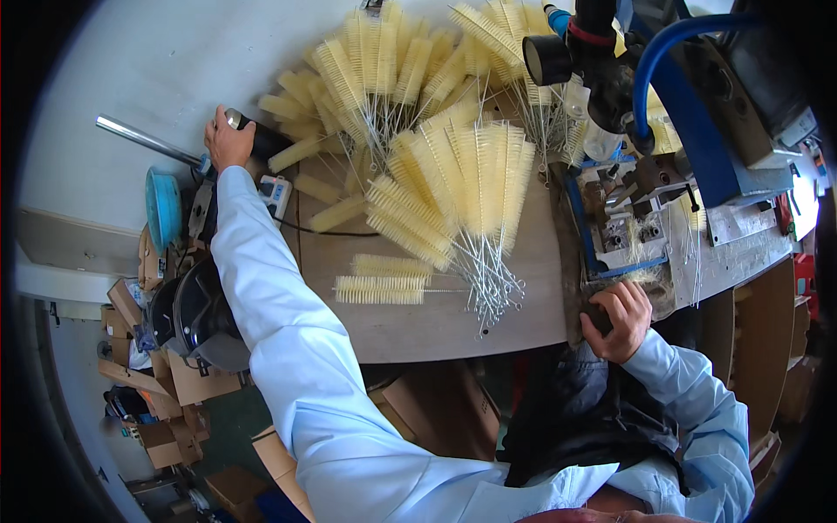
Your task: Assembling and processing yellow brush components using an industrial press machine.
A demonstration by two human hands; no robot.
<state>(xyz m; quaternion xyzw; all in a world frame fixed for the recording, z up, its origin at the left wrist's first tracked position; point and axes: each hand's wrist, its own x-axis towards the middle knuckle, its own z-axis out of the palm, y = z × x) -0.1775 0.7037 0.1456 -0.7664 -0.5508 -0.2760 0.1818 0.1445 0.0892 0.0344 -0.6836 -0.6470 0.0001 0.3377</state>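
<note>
My left hand [229, 139] is stretched to the far left, closed round the end of a dark cylinder [266, 144] with a shiny metal cap, perhaps a flask. At the table's front edge on the right, my right hand [621, 321] has curled fingers over something dark, mostly hidden by the hand. Between them, a fanned heap of yellow bottle brushes [453, 183] with twisted wire handles [493, 279] covers the table [418, 336]. A separate brush [379, 289] lies near the front edge.
A blue press-like machine [689, 113] with a metal fixture [632, 235] stands at the right. A white power strip [275, 193], a metal tube [144, 138] and a turquoise round container [163, 209] are at the left. Cardboard boxes [166, 436] lie below.
</note>
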